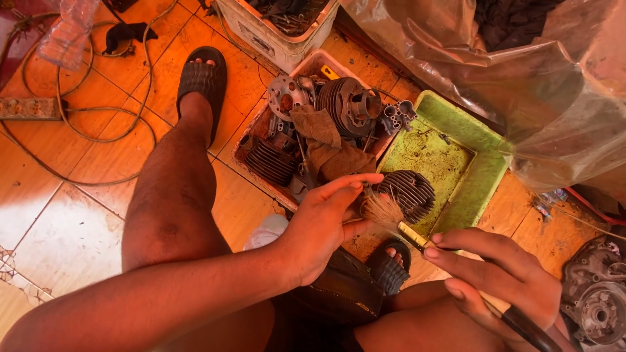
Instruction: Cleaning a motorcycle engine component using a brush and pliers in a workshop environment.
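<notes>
My left hand (323,225) grips a dark finned engine cylinder head (409,192), fingers curled over its near edge, just above a green tray (486,176). My right hand (499,274) holds a paint brush (407,228) by its black handle; the worn bristles touch the near side of the finned part. A red tray (257,127) behind it holds several engine parts: a finned cylinder (349,104), a round plate (283,94), another finned piece (267,160) and a brown rag (326,140).
My legs and sandalled feet (202,81) rest on orange floor tiles. A white tub (277,29) stands at the back, a clear plastic bag (521,85) at right, an engine case (596,293) at lower right, cables and a power strip (29,107) at left.
</notes>
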